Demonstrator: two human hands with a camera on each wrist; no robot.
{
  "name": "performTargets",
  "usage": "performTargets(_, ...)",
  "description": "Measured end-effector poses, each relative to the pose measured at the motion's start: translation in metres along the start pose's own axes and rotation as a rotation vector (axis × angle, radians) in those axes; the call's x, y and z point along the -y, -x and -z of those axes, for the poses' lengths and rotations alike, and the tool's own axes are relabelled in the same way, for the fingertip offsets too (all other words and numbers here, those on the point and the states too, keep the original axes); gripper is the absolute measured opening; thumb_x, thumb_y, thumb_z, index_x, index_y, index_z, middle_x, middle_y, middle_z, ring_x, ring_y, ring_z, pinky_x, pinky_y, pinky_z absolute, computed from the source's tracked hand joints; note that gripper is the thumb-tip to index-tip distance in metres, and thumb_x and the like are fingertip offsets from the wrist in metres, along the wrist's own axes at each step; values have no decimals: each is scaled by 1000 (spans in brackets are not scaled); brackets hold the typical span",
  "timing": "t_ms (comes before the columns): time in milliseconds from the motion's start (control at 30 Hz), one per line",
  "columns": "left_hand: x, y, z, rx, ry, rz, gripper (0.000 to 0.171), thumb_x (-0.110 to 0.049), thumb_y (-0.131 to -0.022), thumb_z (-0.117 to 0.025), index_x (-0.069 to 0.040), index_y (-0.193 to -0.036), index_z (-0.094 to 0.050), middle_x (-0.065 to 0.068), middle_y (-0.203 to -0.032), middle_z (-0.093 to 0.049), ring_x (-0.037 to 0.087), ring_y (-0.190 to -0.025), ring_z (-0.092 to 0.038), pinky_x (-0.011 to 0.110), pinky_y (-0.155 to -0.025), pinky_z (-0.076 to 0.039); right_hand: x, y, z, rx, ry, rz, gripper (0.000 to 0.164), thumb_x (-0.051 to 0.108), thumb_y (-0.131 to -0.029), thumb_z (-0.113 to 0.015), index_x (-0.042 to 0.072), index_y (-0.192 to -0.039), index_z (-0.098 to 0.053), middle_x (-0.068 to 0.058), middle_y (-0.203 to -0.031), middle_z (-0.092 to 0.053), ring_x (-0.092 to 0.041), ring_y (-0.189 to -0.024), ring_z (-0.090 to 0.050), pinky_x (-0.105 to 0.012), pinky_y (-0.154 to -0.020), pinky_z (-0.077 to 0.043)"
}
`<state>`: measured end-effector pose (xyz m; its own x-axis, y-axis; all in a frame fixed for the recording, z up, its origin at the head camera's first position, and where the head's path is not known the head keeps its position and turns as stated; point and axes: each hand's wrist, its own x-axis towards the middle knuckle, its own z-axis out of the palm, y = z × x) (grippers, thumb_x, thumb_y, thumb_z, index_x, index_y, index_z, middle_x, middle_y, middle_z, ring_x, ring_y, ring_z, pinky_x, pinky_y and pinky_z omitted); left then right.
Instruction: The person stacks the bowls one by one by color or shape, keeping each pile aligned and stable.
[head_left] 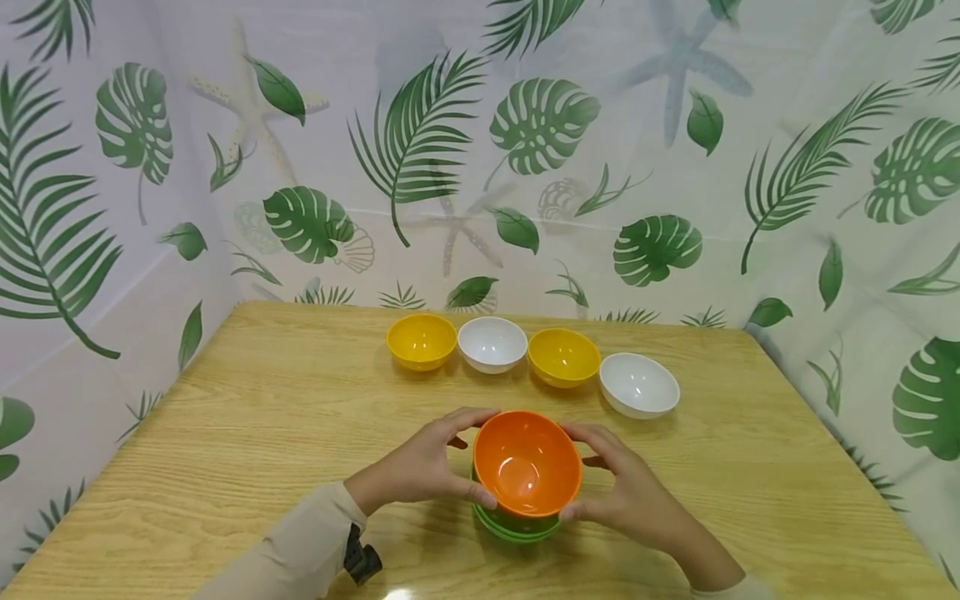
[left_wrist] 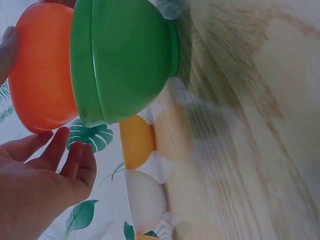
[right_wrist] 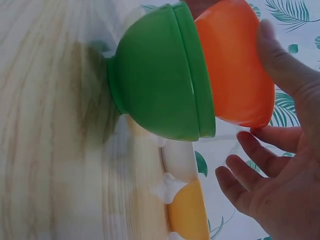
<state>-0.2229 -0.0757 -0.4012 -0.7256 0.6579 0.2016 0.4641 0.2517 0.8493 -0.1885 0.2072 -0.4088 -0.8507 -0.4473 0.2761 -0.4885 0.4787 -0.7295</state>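
Green bowls (head_left: pixel 517 530), stacked on the wooden table (head_left: pixel 300 400), hide the bottom of the orange bowl (head_left: pixel 528 462) above them, so I cannot tell if it touches inside. It is round, smooth and shiny, and the left hand (head_left: pixel 431 461) and right hand (head_left: pixel 633 496) grip its sides with thumbs and fingers.

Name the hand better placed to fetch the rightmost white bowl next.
Probably the right hand: the rightmost white bowl lies closer to it than to the left hand. Both hands hold the orange bowl.
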Motion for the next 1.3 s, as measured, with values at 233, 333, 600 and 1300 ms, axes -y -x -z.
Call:
performTargets(233, 3, 1, -1, 41, -22, 40, 89, -25, -72, -86, -7, -145, -39, 8, -147, -41, 25, -128, -42, 45, -97, -45, 2, 1, -5, 23, 5, -23, 84, 27, -67, -86, 9, -139, -46, -11, -142, -44, -28, -127, -44, -39, -94, -51)
performTargets(333, 4, 2, -3, 46, -30, 63, 89, -25, -71, -86, -6, -145, -39, 8, -147, -41, 25, -127, -42, 43, -97, -45, 1, 2, -6, 35, 2, -37, 84, 29, -68, -86, 8, -139, -46, -13, -142, -44, -29, -127, -44, -40, -94, -51)
performTargets(600, 6, 4, -7, 72, -43, 79, 90, -24, -73, -85, -4, -146, -35, 9, -147, -39, 26, -128, -41, 38, -98, -44, -1, 5, -9, 37, 19, -56, 85, 33, -67, -86, 7, -138, -47, -13, -141, -45, -32, -127, -45, -42, -93, -51)
performTargets(1300, 3, 5, -10, 111, -57, 184, 95, -24, -74, -84, -2, -149, -29, 11, -147, -41, 26, -131, -42, 45, -100, -44, -2, 6, -11, 82, 38, -111, 84, 31, -70, -84, 7, -141, -45, -6, -137, -51, -29, -125, -48, -40, -92, -51)
